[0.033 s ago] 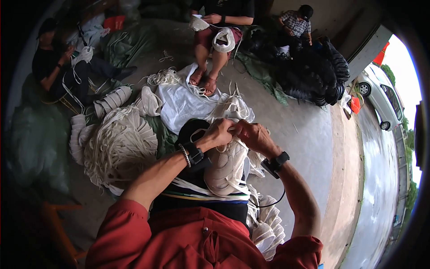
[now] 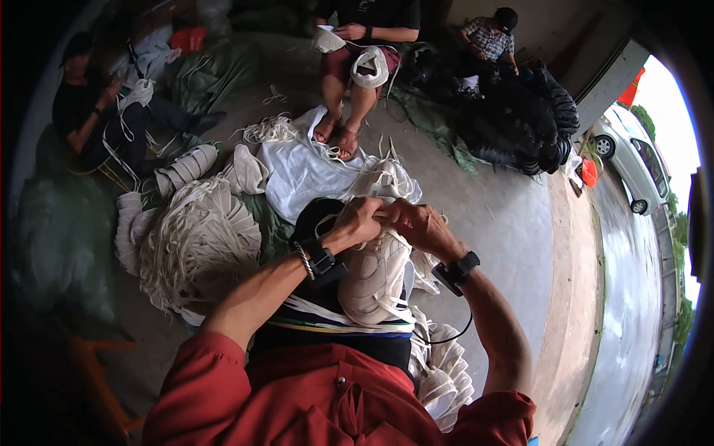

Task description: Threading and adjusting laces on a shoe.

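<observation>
On my lap lies an off-white shoe upper (image 2: 364,281), its toe turned towards me and pale laces hanging about it. My left hand (image 2: 358,223) is closed in a pinch at the upper's far end. Fingertip to fingertip with it, my right hand (image 2: 425,229) is pinched too. Both grip white shoelace there, though the fingers cover most of the held part. A bundle of white laces (image 2: 320,306) runs across my waist beside the upper. Just beyond my hands sits another pale upper (image 2: 385,178) with loose laces.
Left of me is a big heap of laced uppers (image 2: 201,238), near stacked uppers (image 2: 186,167). White cloth (image 2: 305,175) covers the floor ahead. More uppers (image 2: 442,368) lie by my right side. Three people sit working further off, near black bundles (image 2: 513,126). A car (image 2: 632,156) stands outside.
</observation>
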